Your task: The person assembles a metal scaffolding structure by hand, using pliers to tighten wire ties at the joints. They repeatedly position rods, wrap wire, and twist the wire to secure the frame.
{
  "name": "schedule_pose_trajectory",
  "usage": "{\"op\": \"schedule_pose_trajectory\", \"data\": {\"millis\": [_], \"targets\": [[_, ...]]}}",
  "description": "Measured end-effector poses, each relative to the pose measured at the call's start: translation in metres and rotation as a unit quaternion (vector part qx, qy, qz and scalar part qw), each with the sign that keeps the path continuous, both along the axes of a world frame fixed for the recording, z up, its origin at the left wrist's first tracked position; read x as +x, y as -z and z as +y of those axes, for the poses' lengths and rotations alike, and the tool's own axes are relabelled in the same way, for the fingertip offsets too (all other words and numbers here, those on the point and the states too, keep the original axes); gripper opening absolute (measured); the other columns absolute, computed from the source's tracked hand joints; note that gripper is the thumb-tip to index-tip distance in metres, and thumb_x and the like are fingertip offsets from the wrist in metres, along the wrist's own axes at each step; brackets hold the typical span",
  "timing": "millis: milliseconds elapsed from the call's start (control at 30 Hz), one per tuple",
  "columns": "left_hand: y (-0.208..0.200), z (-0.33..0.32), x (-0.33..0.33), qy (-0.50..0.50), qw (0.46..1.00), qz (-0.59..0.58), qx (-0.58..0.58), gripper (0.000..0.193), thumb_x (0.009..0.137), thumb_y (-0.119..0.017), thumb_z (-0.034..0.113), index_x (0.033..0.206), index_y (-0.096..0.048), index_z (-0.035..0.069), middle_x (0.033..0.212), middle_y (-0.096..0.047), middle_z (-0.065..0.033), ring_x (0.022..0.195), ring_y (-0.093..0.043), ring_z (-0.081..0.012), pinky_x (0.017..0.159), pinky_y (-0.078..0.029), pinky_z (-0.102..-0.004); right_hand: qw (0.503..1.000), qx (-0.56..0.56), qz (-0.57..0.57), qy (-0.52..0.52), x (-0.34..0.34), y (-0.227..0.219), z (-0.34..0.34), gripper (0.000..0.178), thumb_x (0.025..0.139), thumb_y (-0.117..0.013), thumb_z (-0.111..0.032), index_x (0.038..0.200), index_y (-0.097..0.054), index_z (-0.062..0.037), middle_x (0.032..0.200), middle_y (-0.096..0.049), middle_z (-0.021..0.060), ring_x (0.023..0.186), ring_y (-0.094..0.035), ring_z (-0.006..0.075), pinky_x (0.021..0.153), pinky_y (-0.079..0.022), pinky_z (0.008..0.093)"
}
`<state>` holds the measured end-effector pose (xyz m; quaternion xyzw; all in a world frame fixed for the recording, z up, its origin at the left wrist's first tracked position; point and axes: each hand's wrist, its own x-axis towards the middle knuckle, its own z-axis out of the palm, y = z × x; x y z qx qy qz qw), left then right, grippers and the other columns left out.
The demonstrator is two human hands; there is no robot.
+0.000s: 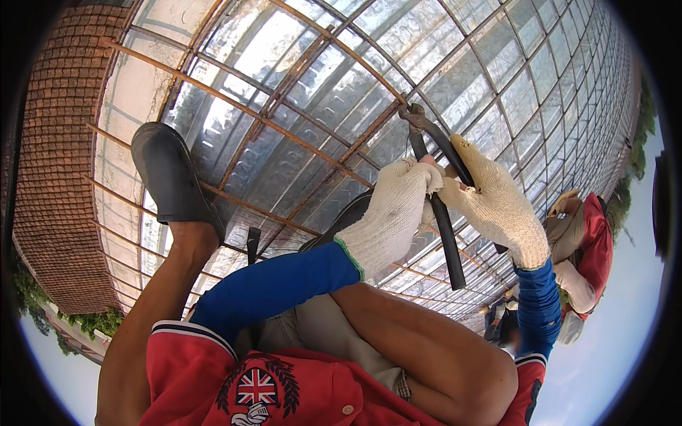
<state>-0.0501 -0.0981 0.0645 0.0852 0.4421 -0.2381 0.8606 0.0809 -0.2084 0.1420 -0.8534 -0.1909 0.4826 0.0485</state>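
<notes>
While right fingers [453, 195] hold pincers [446, 145] beside open-gapped mesh [341, 166], I cannot tell what left fingers [405, 170] grip.

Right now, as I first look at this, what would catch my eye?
Probably the dark pincers, right of centre, with the gloved left hand and gloved right hand close around their handles. Next, the grid of rusty bars spread over shiny metal sheeting, filling much of the view. Then, at left, a dark shoe among the bars.

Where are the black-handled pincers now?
In the head view, the pincers are right of centre, held by the gloved left hand and right hand, their metal tip beside a crossing of rusty bars.
</notes>
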Motion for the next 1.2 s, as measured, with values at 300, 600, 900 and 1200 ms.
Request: {"op": "schedule_pose_trajectory", "data": {"millis": [300, 600, 900, 1200], "targets": [[-0.002, 0.002, 0.010, -0.008, 1.000, -0.007, -0.017, 0.035, 0.100, -0.068, 0.032, 0.108, -0.068, -0.002, 0.083, -0.072, -0.0142, 0.049, -0.057, -0.0145, 0.043, -0.044, -0.0296, 0.979, -0.083, 0.042, -0.182, -0.006, -0.059, 0.024, 0.114, 0.071, -0.097, -0.032, 0.162, -0.039, 0.0031, 0.140, -0.064, 0.0290, 0.127, -0.066, 0.0461, 0.105, -0.056, 0.0473], [-0.001, -0.009, 0.020, 0.025, 0.999, -0.019, 0.007, 0.040, 0.101, -0.069, 0.039, 0.104, -0.070, -0.001, 0.081, -0.072, -0.0139, 0.057, -0.066, -0.0158, 0.050, -0.053, -0.0320, 0.983, -0.012, -0.081, -0.163, -0.029, -0.040, -0.007, 0.069, 0.088, -0.073, -0.011, 0.147, -0.043, 0.0093, 0.101, -0.067, 0.0267, 0.088, -0.073, 0.0454, 0.070, -0.059, 0.0513], [-0.014, 0.034, 0.000, 0.319, 0.881, -0.167, 0.307, 0.037, 0.097, -0.073, 0.042, 0.098, -0.071, 0.005, 0.077, -0.068, -0.0034, 0.072, -0.062, -0.0139, 0.076, -0.052, -0.0347, 0.991, -0.105, -0.006, -0.084, -0.019, -0.041, -0.012, 0.029, 0.096, -0.074, -0.016, 0.112, -0.056, 0.0007, 0.079, -0.065, 0.0223, 0.075, -0.071, 0.0435, 0.065, -0.055, 0.0501], [0.047, -0.005, -0.004, 0.230, 0.894, -0.108, 0.369, 0.031, 0.105, -0.062, 0.034, 0.103, -0.067, 0.003, 0.074, -0.065, -0.0035, 0.069, -0.059, -0.0146, 0.068, -0.048, -0.0339, 0.872, 0.014, 0.254, 0.419, -0.042, -0.033, -0.009, 0.032, 0.106, -0.063, -0.020, 0.125, -0.056, 0.0052, 0.071, -0.055, 0.0006, 0.047, -0.057, 0.0111, 0.041, -0.045, 0.0272]]}}
